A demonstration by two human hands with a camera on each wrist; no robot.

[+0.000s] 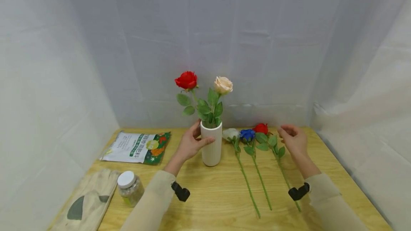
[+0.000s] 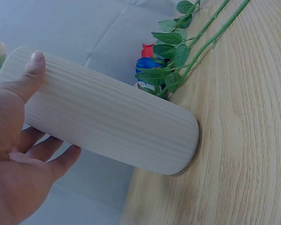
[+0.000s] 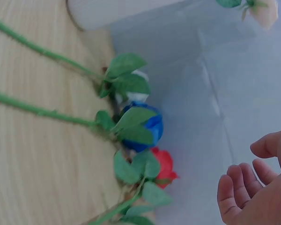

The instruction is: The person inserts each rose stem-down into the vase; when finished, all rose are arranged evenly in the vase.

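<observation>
My left hand (image 1: 192,146) grips a white ribbed vase (image 1: 212,149), thumb across the front and fingers around the back. The vase stands upright on the table, holding a red rose (image 1: 187,80) and a cream rose (image 1: 223,85) with green leaves. To its right lie a white rose (image 1: 231,134), a blue rose (image 1: 247,135) and another red rose (image 1: 260,128), stems toward me. My right hand (image 1: 294,140) hovers just right of that red rose's leaves. In the right wrist view its fingers are loosely bent, with nothing between them and the thumb.
A white and green packet (image 1: 136,148) lies at the back left of the wooden table (image 1: 208,202). Nearer me are a white-lidded jar (image 1: 130,188) and pale work gloves (image 1: 88,200). White sheeting (image 1: 257,45) encloses the back and both sides.
</observation>
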